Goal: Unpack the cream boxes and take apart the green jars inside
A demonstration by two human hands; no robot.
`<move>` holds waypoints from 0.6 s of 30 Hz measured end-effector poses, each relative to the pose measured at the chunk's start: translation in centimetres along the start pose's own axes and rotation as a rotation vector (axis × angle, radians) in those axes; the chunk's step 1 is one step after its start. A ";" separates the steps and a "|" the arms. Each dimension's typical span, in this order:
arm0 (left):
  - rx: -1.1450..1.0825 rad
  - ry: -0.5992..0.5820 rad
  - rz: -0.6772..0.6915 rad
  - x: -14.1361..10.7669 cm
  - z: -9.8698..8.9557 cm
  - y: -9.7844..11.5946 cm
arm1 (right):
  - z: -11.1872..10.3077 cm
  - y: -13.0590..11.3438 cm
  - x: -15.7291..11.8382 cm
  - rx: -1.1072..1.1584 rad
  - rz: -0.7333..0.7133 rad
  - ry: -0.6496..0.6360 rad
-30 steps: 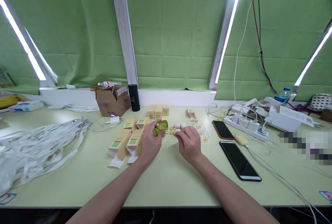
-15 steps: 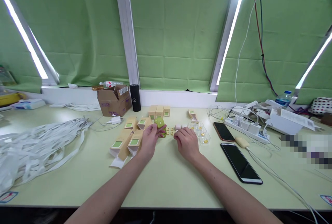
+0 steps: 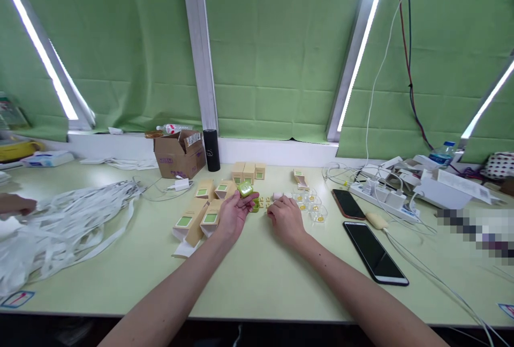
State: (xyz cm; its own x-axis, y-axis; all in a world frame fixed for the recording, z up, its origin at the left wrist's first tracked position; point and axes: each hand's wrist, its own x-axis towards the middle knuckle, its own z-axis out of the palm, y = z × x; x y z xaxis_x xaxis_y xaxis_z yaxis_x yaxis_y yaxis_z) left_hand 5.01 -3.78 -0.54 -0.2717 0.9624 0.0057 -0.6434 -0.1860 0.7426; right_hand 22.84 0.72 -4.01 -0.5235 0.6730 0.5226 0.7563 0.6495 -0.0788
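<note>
My left hand [image 3: 233,218] is closed around the edge of a small rounded green case [image 3: 245,189], which is tilted. Just beyond its fingertips lies another green piece [image 3: 256,204], partly covered by the fingers. My right hand [image 3: 286,219] rests low over the table with curled fingers; whatever they hold is hidden. Several tiny yellow squares [image 3: 264,202] lie between the hands. Behind the right fingers is a small pale cylinder [image 3: 277,196]. Clear plastic cups with yellow centres [image 3: 316,211] stand to the right. Several cream cartons with green labels [image 3: 190,219] stand left of my left hand.
More cartons [image 3: 248,171] and a cardboard box [image 3: 179,155] stand at the back, beside a black cylinder [image 3: 211,150]. Two phones [image 3: 376,253], a power strip [image 3: 383,200] and cables lie right. White straps [image 3: 80,229] cover the left, where another person's hand [image 3: 18,204] reaches in.
My left hand has turned more palm-up, tilting the green case. My right hand stays nearly in place. Another person's hand has come in at the left edge. The view has shifted slightly.
</note>
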 end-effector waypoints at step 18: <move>0.091 -0.021 0.052 -0.2 0.0 0.1 | -0.2 0.0 -0.4 -0.045 -0.030 0.085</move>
State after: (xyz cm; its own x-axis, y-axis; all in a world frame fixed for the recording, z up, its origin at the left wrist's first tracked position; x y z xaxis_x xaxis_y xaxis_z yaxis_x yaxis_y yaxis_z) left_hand 4.98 -3.96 -0.46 -0.2871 0.9561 0.0594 -0.5607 -0.2179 0.7988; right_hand 23.16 0.39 -4.05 -0.5124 0.6194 0.5948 0.7585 0.6512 -0.0248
